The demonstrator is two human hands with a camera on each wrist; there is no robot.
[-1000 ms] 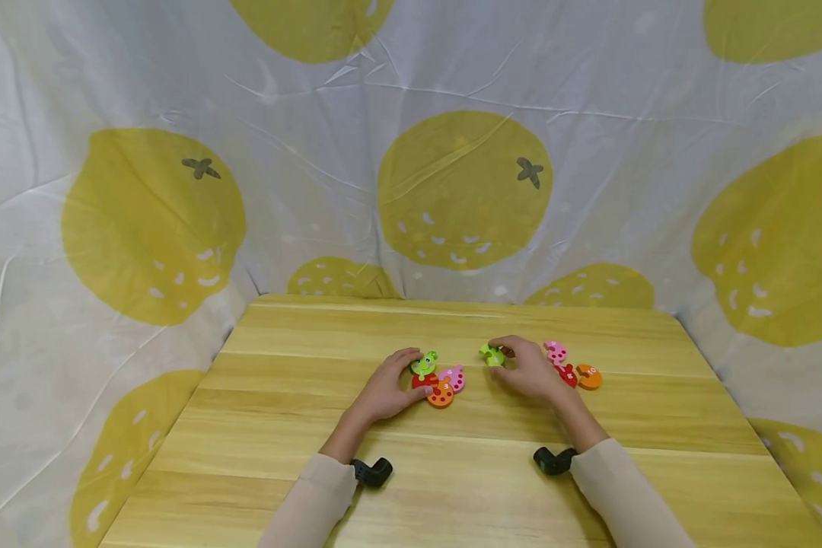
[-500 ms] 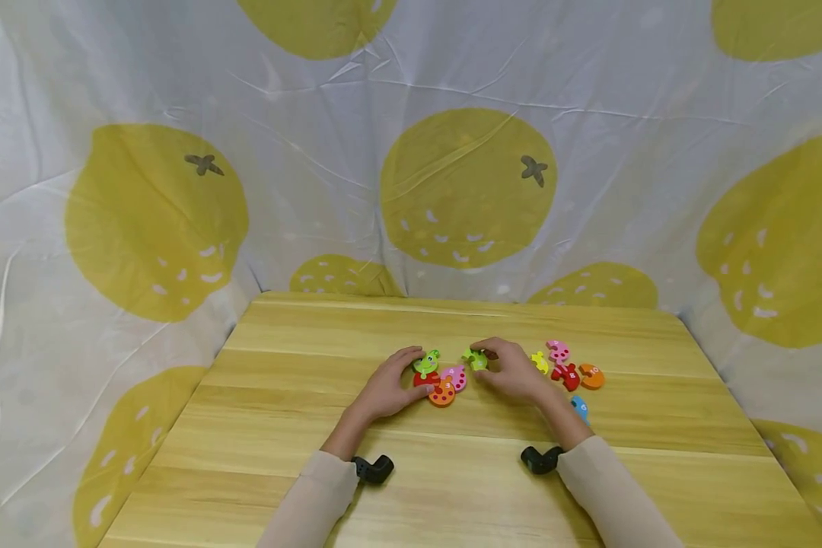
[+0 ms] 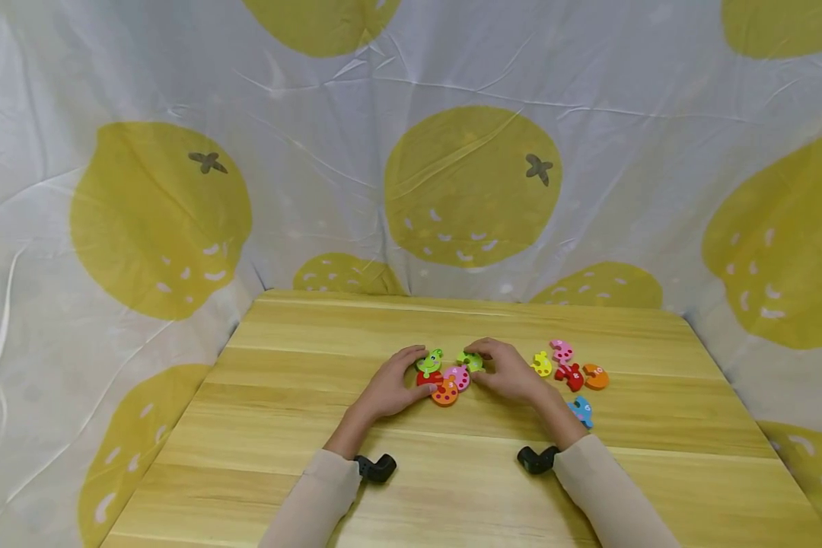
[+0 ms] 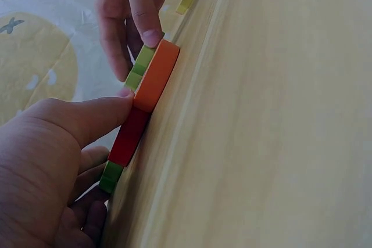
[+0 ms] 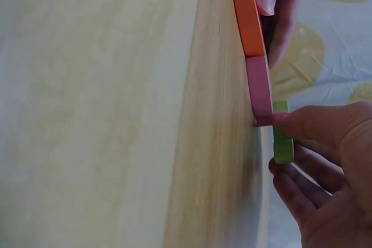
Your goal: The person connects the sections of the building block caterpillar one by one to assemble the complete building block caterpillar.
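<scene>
Four-colour joined puzzle pieces lie before my left hand (image 3: 388, 387): a green smiling head piece (image 3: 429, 359), a red piece (image 3: 428, 378), an orange piece (image 3: 445, 393) and a pink piece (image 3: 458, 377). My left thumb presses the orange piece's edge while the fingers reach round the head side, gripping the joined caterpillar. My right hand (image 3: 510, 373) pinches a loose green puzzle piece (image 5: 283, 143) between thumb and fingers. That green piece is close beside the pink one in the right wrist view; whether they touch is unclear. Fingers partly cover it in the head view.
Right of my right hand lie a yellow piece (image 3: 541, 364), a pink piece (image 3: 562, 351), a red piece (image 3: 571, 377), an orange piece (image 3: 596, 377) and a blue piece (image 3: 581, 412). A lemon-print curtain (image 3: 315, 152) hangs behind the wooden table (image 3: 452, 487).
My right hand has moved left with the green piece, up to the pink piece. Yellow and blue pieces behind it have come into view. My left hand stays at the joined pieces.
</scene>
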